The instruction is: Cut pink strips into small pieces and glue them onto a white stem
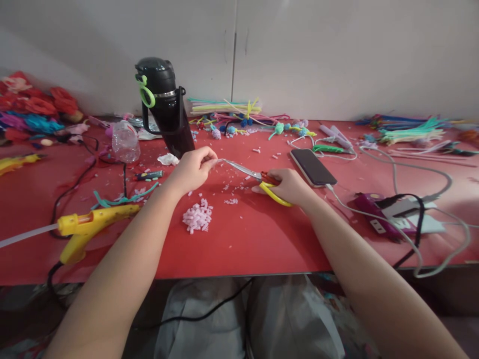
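Observation:
My right hand [286,185] grips a pair of scissors [243,169] by its yellow and red handles. The blades point left toward my left hand [198,167], whose thumb and fingertips are pinched together on something small and pale at the scissors' tip. What that piece is, I cannot make out. Below my left hand, a small heap of short pale-pink cut pieces [198,216] lies on the red table [239,249]. Loose pink bits and fine scraps are scattered under the blades.
A black bottle [168,109] stands behind my left hand. At left are a yellow glue gun [90,224] with its cord and a clear plastic bottle [125,142]. Right of the scissors lie a phone [313,168] and a purple power strip [381,217] with cables. Pipe cleaners [224,106] line the back.

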The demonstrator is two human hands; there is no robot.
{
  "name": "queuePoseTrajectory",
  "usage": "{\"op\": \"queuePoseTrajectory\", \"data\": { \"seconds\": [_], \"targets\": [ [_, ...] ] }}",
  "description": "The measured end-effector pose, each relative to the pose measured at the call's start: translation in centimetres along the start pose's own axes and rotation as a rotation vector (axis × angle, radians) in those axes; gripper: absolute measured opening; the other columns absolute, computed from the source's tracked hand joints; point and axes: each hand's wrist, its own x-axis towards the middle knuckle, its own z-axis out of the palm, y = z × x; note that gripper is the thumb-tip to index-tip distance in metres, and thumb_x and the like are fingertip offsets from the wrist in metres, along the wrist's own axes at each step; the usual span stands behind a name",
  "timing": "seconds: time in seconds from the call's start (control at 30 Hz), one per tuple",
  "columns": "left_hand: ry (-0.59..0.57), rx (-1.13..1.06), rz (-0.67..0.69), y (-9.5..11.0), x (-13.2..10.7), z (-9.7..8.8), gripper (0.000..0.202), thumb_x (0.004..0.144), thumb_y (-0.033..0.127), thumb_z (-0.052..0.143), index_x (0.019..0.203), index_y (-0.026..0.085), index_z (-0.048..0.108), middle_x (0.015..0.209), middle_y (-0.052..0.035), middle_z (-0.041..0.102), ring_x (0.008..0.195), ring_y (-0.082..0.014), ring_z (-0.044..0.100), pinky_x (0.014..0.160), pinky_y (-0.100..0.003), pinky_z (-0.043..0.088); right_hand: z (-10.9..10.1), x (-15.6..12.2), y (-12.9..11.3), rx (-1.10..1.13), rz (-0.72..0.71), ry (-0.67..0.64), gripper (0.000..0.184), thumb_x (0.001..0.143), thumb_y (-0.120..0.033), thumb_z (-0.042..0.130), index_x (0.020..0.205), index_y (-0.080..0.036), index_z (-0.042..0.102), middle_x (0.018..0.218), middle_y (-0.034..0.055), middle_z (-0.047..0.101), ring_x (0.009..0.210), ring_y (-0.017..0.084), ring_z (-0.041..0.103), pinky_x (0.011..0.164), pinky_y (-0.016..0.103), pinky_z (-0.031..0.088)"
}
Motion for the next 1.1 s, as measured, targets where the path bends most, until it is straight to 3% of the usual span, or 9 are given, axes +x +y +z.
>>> {"op": "queuePoseTrajectory", "data": {
  "seconds": [0.37,1.1],
  "targets": [
    [-0.007,-0.028,0.02,-0.16,0.03,-0.02,0.009,0.089,0.025,0.057,0.086,0.018,0.061,0.074,0.0,0.061,0.067,-0.0125,0.053,0.067,-0.027,0.043,-0.08,-0.15,0.04,0.045,-0.003,0.005,0.06,0.062,-0.075,0.071,0.064,-0.02,0.046,0.062,-0.0021,0.041,0.061,0.013,0.037,0.056,0.028,0.024],
    [-0.026,-0.049,0.025,0.21,-0.03,0.0,0.01,0.09,0.027,0.057,0.085,0.019,0.06,0.073,-0.0005,0.061,0.067,-0.0129,0.052,0.067,-0.028,0.043,-0.13,-0.08,0.26,0.029,-0.017,-0.019,0.065,0.059,-0.08,0.071,0.064,-0.021,0.045,0.061,-0.0028,0.04,0.061,0.013,0.035,0.056,0.029,0.024]
  ]
}}
